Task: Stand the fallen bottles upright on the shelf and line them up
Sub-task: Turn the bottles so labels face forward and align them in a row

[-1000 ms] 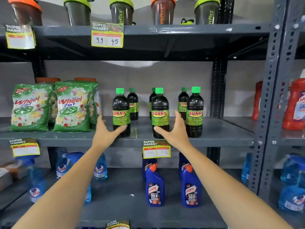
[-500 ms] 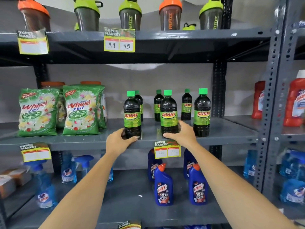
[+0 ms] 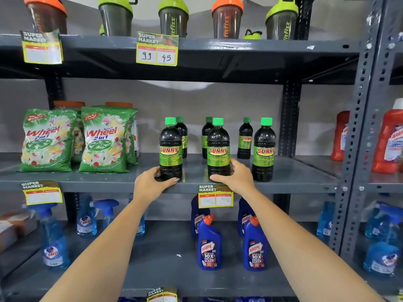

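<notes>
Dark Sunny bottles with green caps stand upright in two rows on the grey middle shelf. In the front row are a left bottle, a middle bottle and a right bottle. Three smaller-looking ones stand behind, one of them the back right bottle. My left hand wraps the base of the front left bottle. My right hand grips the base of the front middle bottle. None of the bottles lies on its side.
Green Wheel detergent bags fill the shelf's left part. Shaker cups stand on the shelf above. Blue Harpic bottles and Colin sprays stand below. Red bottles sit beyond the upright post on the right.
Both hands have come down from open and reaching to closed around the bases of the front left and front middle bottles. The view has moved closer to the shelf.
</notes>
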`<action>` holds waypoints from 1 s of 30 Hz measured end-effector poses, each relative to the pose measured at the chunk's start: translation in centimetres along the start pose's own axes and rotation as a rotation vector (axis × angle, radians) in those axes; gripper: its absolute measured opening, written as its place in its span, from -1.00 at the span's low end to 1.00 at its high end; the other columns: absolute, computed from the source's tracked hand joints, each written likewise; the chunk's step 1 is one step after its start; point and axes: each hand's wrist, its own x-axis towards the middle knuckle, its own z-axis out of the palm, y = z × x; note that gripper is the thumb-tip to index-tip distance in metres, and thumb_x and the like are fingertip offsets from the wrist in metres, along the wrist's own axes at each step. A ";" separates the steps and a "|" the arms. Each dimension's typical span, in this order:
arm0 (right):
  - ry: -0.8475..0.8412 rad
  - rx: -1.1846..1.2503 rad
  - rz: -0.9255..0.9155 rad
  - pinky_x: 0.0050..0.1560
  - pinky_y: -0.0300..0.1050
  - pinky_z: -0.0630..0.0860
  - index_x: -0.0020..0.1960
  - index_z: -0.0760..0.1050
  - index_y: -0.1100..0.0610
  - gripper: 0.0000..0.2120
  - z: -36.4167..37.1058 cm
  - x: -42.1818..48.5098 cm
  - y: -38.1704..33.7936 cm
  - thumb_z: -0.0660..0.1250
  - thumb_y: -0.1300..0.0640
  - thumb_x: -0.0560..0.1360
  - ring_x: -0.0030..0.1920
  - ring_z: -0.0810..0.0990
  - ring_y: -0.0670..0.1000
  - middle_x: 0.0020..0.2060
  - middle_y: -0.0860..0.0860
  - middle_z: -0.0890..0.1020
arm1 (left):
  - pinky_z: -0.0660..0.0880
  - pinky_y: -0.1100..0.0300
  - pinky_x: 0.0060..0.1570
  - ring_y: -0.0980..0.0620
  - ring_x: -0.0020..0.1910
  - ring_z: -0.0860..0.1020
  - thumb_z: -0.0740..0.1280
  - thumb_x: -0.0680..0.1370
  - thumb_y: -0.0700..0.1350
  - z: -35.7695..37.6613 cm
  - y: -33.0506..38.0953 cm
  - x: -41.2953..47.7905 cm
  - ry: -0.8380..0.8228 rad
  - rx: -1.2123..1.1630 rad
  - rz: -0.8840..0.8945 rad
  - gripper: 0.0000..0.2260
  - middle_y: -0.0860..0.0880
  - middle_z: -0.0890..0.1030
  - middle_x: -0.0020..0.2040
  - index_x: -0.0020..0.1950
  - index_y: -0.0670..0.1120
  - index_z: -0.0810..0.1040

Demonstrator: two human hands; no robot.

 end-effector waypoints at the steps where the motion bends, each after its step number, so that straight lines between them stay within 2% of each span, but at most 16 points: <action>1: -0.009 -0.001 0.000 0.16 0.03 0.54 0.21 0.53 -0.05 -0.38 -0.1 0.0 0.0 0.60 -0.16 0.20 0.10 0.62 -0.03 0.11 -0.06 0.67 | 0.51 0.11 0.10 0.13 0.09 0.59 0.54 0.29 0.24 0.0 0.0 0.1 -0.009 -0.003 -0.003 -0.43 0.06 0.67 0.09 0.22 0.03 0.60; 4: -0.035 -0.003 -0.001 0.16 0.06 0.54 0.23 0.52 -0.04 -0.35 -0.2 0.2 -0.1 0.60 -0.17 0.21 0.12 0.62 -0.01 0.13 -0.05 0.66 | 0.53 0.09 0.11 0.14 0.09 0.59 0.54 0.30 0.23 -0.1 -0.1 0.2 -0.028 -0.012 -0.002 -0.45 0.08 0.67 0.08 0.21 0.02 0.62; 11: -0.067 0.010 -0.008 0.15 -0.01 0.53 0.28 0.49 -0.04 -0.34 0.1 0.1 -0.6 0.60 -0.14 0.24 0.14 0.62 -0.01 0.17 -0.05 0.65 | 0.54 0.04 0.10 0.14 0.05 0.60 0.52 0.32 0.24 -0.3 -0.2 0.4 -0.067 0.007 0.006 -0.49 0.09 0.68 0.06 0.20 0.06 0.62; 17: -0.080 -0.001 -0.010 0.16 0.01 0.53 0.28 0.49 -0.05 -0.35 0.0 0.1 -0.5 0.58 -0.16 0.25 0.15 0.61 0.00 0.17 -0.05 0.65 | 0.52 0.06 0.13 0.16 0.04 0.61 0.51 0.33 0.24 -0.7 0.2 0.3 -0.123 0.019 0.005 -0.51 0.13 0.68 0.06 0.21 0.10 0.60; 23: -0.077 -0.010 -0.015 0.13 -0.03 0.53 0.28 0.48 -0.06 -0.34 0.0 0.1 -0.5 0.58 -0.18 0.24 0.14 0.62 -0.01 0.16 -0.06 0.65 | 0.50 0.08 0.10 0.10 0.09 0.59 0.49 0.32 0.27 -0.7 0.6 -0.1 -0.079 0.062 0.015 -0.51 0.10 0.67 0.07 0.18 0.12 0.59; 26: -0.097 -0.002 -0.010 0.11 -0.10 0.49 0.35 0.43 -0.03 -0.26 -0.2 0.0 -0.5 0.57 -0.19 0.25 0.21 0.58 0.01 0.23 -0.03 0.61 | 0.42 0.14 0.16 0.03 0.22 0.54 0.46 0.34 0.29 -0.8 0.8 -0.1 -0.117 0.113 0.003 -0.37 0.05 0.62 0.21 0.34 0.08 0.48; 28: -0.068 0.043 0.019 0.21 -0.06 0.44 0.48 0.29 0.01 -0.09 -0.4 -0.6 -0.7 0.54 -0.26 0.25 0.34 0.47 0.05 0.36 0.00 0.49 | 0.32 0.06 0.31 -0.06 0.38 0.41 0.42 0.35 0.34 -0.7 1.1 -0.2 -0.145 0.182 -0.028 -0.15 -0.01 0.47 0.40 0.53 0.00 0.25; 29: 0.009 0.075 0.009 0.28 0.00 0.43 0.50 0.26 0.02 -0.07 -0.5 -1.1 -0.5 0.50 -0.31 0.26 0.38 0.42 0.05 0.40 0.00 0.45 | 0.25 0.01 0.37 -0.10 0.45 0.32 0.40 0.34 0.35 -0.6 1.5 -0.5 -0.098 0.166 -0.027 -0.06 -0.05 0.37 0.48 0.57 -0.05 0.15; 30: 0.141 0.105 -0.048 0.29 0.05 0.45 0.47 0.32 0.03 -0.13 -0.7 -1.8 -0.3 0.46 -0.32 0.30 0.34 0.44 0.04 0.36 -0.01 0.47 | 0.20 -0.02 0.41 -0.11 0.48 0.25 0.39 0.35 0.35 -0.4 2.1 -1.0 0.007 0.130 0.013 -0.06 -0.08 0.31 0.50 0.56 -0.09 0.15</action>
